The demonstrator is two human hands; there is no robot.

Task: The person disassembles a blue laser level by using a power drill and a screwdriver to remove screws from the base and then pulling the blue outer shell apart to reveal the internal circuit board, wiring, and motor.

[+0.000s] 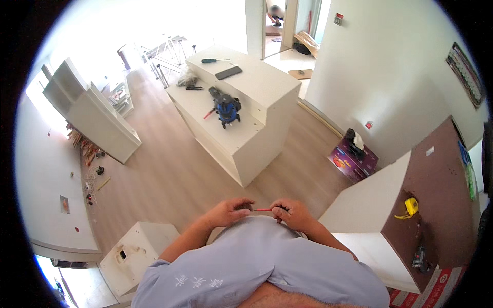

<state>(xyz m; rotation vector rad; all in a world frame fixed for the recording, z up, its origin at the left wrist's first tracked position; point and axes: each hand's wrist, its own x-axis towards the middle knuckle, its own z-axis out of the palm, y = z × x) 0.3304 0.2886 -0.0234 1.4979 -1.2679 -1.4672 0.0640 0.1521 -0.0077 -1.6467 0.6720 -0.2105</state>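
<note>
My left hand (229, 211) and my right hand (292, 212) meet just in front of my chest, above my light blue shirt. Between their fingertips they hold a thin red stick-like piece (263, 210), level and pointing left to right. The left fingers pinch its left end, and the right fingers curl around its right end. What exactly the piece is stays too small to tell.
A white stepped cabinet (241, 102) stands ahead on the wood floor with a blue power tool (226, 108), a screwdriver and a dark phone on it. White panels lean at left (92, 115). A brown-backed cabinet with a yellow tape measure (410, 207) lies at right, near a purple box (353, 159).
</note>
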